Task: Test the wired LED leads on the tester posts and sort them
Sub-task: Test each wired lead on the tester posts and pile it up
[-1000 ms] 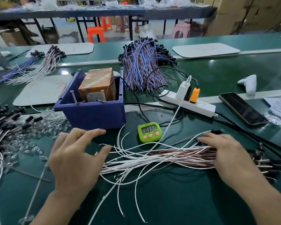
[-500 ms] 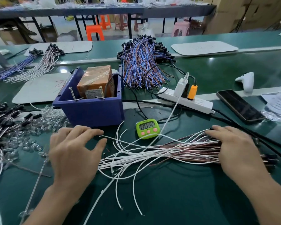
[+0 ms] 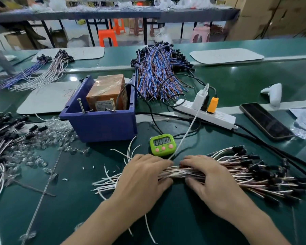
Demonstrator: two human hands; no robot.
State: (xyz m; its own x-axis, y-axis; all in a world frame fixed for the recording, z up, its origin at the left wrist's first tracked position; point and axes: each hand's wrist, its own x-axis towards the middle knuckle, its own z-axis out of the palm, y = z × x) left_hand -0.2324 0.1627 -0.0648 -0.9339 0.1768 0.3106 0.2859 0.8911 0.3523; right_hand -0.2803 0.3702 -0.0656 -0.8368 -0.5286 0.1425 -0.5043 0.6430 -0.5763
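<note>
A bundle of white and brown wired LED leads (image 3: 237, 172) lies across the green table near me. Its black ends fan out to the right and its bare wire tips (image 3: 106, 183) point left. My left hand (image 3: 145, 175) and my right hand (image 3: 208, 179) sit side by side at the bundle's middle. On each, the fingers lie over the top and the thumb is tucked under, gripping the leads. The tester is a blue box (image 3: 99, 128) behind my left hand. It holds an orange unit (image 3: 106, 92) and two upright metal posts (image 3: 79, 105) (image 3: 112, 104).
A green timer (image 3: 162, 144) stands just beyond my hands, crossed by a white cable from the power strip (image 3: 205, 112). A phone (image 3: 265, 121) lies right. A heap of blue-brown leads (image 3: 159, 75) sits behind the box. Clear caps (image 3: 48, 138) and more leads (image 3: 0, 138) lie left.
Both hands have slid inward from the ends of the spread leads to meet at the middle. The loose, splayed wires are now gathered into one tight bundle.
</note>
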